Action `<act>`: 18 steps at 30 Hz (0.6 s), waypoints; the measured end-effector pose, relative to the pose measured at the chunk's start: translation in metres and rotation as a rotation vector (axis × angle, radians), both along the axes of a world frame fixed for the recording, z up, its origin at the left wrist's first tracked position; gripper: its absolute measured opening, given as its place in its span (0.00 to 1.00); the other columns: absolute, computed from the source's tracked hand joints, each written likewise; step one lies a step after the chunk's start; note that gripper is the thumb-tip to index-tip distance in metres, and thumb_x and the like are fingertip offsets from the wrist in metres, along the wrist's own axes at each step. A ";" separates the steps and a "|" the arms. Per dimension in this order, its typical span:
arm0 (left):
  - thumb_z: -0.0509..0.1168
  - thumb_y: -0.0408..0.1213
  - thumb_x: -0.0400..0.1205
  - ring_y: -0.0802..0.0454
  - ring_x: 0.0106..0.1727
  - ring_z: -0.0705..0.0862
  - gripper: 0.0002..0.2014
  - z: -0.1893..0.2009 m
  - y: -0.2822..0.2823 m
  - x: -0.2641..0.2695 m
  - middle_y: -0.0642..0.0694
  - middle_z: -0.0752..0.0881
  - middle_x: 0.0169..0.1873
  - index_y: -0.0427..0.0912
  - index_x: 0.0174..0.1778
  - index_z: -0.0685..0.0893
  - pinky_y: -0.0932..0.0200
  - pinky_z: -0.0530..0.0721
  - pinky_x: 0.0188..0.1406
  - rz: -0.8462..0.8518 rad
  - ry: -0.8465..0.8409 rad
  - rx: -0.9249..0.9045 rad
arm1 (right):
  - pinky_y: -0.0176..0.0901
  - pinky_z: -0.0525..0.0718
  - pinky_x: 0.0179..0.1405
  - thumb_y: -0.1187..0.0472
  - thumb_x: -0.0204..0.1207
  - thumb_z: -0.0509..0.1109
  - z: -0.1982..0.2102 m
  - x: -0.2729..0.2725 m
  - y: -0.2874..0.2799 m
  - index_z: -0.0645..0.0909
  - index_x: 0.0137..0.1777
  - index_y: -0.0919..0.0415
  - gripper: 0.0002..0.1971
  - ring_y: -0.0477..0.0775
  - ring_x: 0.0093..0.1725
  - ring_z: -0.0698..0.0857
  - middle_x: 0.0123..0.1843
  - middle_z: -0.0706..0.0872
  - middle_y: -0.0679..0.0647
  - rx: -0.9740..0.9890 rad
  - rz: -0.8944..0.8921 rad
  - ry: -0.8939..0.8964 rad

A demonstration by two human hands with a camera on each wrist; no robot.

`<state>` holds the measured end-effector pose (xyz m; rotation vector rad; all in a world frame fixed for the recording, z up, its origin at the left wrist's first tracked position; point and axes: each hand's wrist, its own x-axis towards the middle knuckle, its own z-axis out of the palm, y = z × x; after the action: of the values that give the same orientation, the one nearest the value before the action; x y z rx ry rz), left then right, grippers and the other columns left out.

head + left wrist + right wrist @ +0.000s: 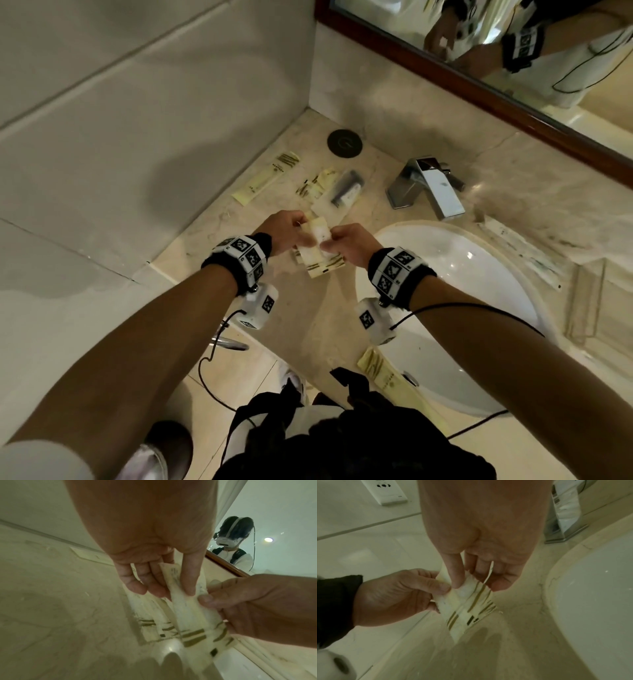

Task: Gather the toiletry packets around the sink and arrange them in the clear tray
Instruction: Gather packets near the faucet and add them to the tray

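Two hands on one small stack of packets (317, 245) at mid-frame in the head view, and we want those edges squared before moving on. Our left hand (284, 231) pinches the stack from the left, our right hand (349, 245) pinches it from the right, just above the tabletop (301, 318). More loose packets (265, 178) lie higher up the frame. We'd guess the clear tray (596, 301) sits far right.

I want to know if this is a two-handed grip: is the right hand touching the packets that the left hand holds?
Touching. The right wrist view shows the right hand pinching the packets beside the left hand.
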<state>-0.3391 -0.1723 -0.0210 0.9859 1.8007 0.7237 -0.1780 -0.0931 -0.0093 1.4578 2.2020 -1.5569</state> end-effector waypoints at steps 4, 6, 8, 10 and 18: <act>0.77 0.40 0.72 0.51 0.43 0.83 0.15 -0.005 0.011 0.002 0.52 0.85 0.42 0.47 0.52 0.81 0.58 0.78 0.42 0.089 0.149 0.020 | 0.41 0.78 0.40 0.62 0.71 0.74 0.002 0.018 0.009 0.87 0.37 0.54 0.04 0.51 0.40 0.83 0.34 0.86 0.51 0.023 -0.089 -0.036; 0.77 0.42 0.73 0.48 0.52 0.83 0.21 -0.008 0.018 0.000 0.48 0.85 0.51 0.46 0.59 0.79 0.56 0.79 0.50 0.127 0.279 -0.003 | 0.41 0.77 0.41 0.63 0.71 0.74 0.002 0.029 0.016 0.88 0.38 0.58 0.03 0.52 0.39 0.83 0.34 0.86 0.52 0.023 -0.129 -0.062; 0.77 0.46 0.73 0.42 0.65 0.77 0.28 -0.012 0.026 -0.002 0.43 0.82 0.62 0.46 0.67 0.77 0.49 0.77 0.62 0.077 0.454 -0.061 | 0.45 0.79 0.44 0.63 0.71 0.74 0.000 0.038 0.023 0.88 0.37 0.59 0.03 0.53 0.40 0.83 0.36 0.86 0.54 0.032 -0.151 -0.077; 0.75 0.51 0.73 0.39 0.73 0.69 0.33 -0.015 0.032 -0.002 0.40 0.75 0.71 0.47 0.73 0.74 0.46 0.72 0.70 -0.024 0.597 -0.158 | 0.48 0.82 0.47 0.62 0.70 0.75 -0.002 0.044 0.028 0.86 0.33 0.57 0.05 0.56 0.41 0.84 0.36 0.86 0.55 0.054 -0.158 -0.088; 0.71 0.55 0.76 0.36 0.72 0.72 0.34 -0.022 0.038 0.006 0.36 0.77 0.70 0.38 0.72 0.73 0.47 0.72 0.68 -0.120 0.684 -0.374 | 0.45 0.80 0.43 0.62 0.72 0.75 -0.001 0.060 0.030 0.88 0.43 0.63 0.05 0.55 0.37 0.83 0.38 0.86 0.57 0.041 -0.200 -0.097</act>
<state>-0.3333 -0.1345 -0.0430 1.1479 2.3161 -0.0605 -0.1178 -0.0627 -0.0101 1.7750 2.1023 -1.4659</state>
